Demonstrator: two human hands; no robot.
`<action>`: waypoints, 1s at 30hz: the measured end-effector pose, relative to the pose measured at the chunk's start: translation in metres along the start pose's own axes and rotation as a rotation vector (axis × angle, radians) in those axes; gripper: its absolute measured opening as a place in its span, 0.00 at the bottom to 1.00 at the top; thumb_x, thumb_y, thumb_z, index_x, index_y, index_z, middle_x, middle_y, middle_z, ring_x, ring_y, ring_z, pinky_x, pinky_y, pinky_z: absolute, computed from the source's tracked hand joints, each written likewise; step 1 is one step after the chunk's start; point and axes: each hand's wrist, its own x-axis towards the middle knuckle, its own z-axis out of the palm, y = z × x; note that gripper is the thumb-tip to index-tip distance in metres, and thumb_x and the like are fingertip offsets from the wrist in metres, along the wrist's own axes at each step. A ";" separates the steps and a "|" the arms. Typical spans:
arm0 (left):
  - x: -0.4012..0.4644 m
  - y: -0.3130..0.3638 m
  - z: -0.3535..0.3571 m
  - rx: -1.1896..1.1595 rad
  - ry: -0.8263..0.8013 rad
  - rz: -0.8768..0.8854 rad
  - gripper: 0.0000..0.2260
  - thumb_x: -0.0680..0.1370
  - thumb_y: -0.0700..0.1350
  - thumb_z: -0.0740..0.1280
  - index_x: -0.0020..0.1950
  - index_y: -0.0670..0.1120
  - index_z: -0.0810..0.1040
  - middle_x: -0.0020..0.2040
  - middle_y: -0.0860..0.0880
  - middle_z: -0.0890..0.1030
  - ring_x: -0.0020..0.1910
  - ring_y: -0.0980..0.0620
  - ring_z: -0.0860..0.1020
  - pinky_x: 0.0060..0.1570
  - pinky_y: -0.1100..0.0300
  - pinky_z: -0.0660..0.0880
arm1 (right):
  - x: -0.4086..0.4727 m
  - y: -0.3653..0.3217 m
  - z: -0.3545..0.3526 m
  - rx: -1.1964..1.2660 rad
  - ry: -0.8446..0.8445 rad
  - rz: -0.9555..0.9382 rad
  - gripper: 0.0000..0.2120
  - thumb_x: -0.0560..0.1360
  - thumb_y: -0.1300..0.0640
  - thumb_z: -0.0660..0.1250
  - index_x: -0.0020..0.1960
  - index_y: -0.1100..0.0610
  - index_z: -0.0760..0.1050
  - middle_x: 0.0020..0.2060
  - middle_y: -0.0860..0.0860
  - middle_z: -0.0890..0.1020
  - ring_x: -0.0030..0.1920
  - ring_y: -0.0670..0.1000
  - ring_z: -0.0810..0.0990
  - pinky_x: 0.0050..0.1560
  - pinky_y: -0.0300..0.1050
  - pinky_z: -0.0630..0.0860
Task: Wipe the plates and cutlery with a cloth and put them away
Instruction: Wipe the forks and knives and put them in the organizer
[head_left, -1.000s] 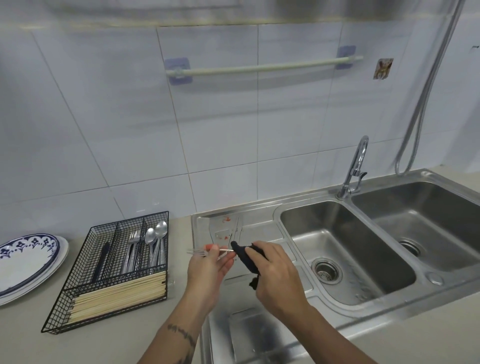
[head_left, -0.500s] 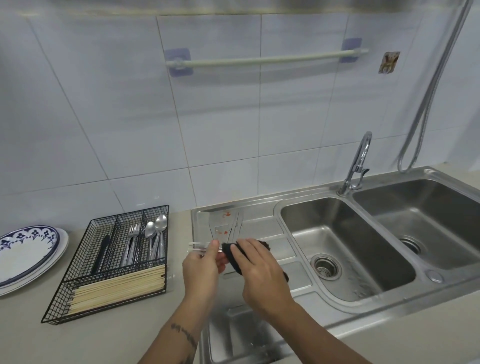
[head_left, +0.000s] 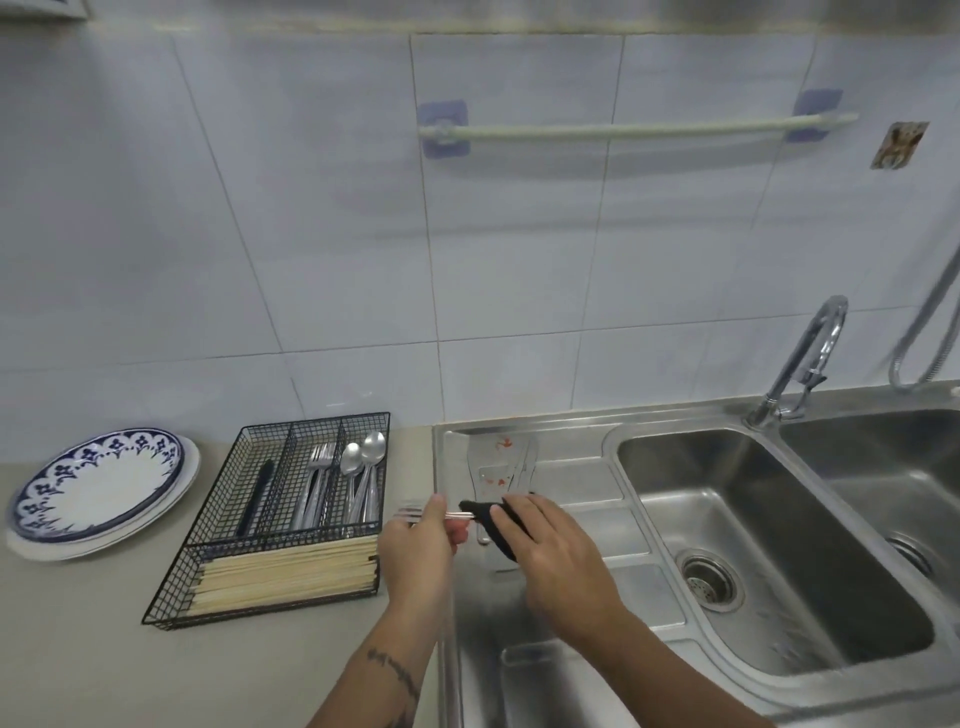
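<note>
At the left edge of the counter (head_left: 104, 649) we have the plates (head_left: 98, 493), stacked. Next comes the wire tray (head_left: 280, 514), set just beside the sink unit's left rim. Its rear compartments hold a dark utensil, forks and spoons (head_left: 363, 467), all with long axes running front to back; the front compartment holds chopsticks (head_left: 285, 577) laid crosswise.

Over the gap between tray and drainboard (head_left: 571, 488), our left hand (head_left: 415, 556) pinches a fork (head_left: 415, 515) near its head, thumb and fingers clamped on the metal. The tines point left, toward the tray; the handle runs right, roughly parallel to the counter's front edge.

Our right hand (head_left: 561, 561) holds the dark cloth (head_left: 493, 525), fingers curled over it; the cloth wraps the fork's handle, which is hidden from there on. We judge the wipe of this fork to be in progress.

The relation that governs the put-away: the fork lies crosswise, while the fork compartment runs front to back, to the rear and left of the grip. The left hand is the nearer one and already has the fork. We judge that the fork needs about a quarter turn before it goes in.

More cutlery appears to lie on the drainboard behind the hands; its kind we cannot tell.
</note>
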 end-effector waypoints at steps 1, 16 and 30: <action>0.006 0.000 -0.004 0.008 0.034 -0.004 0.10 0.79 0.47 0.69 0.44 0.42 0.81 0.34 0.45 0.85 0.39 0.44 0.85 0.48 0.47 0.82 | 0.004 0.004 0.003 -0.008 -0.005 0.007 0.36 0.55 0.57 0.83 0.62 0.56 0.79 0.56 0.54 0.81 0.56 0.55 0.80 0.60 0.50 0.75; 0.146 0.051 -0.061 0.246 0.227 0.110 0.11 0.85 0.50 0.57 0.53 0.44 0.74 0.42 0.45 0.77 0.33 0.51 0.74 0.29 0.59 0.71 | 0.090 0.009 0.048 0.177 -0.013 0.083 0.35 0.52 0.69 0.79 0.59 0.58 0.80 0.53 0.53 0.81 0.50 0.56 0.79 0.48 0.51 0.80; 0.240 0.050 -0.079 1.199 0.063 0.163 0.26 0.78 0.42 0.61 0.77 0.48 0.62 0.72 0.39 0.66 0.62 0.39 0.76 0.58 0.45 0.77 | 0.090 0.045 0.066 0.256 -0.020 0.386 0.30 0.61 0.75 0.69 0.60 0.54 0.80 0.54 0.51 0.81 0.53 0.57 0.77 0.49 0.50 0.76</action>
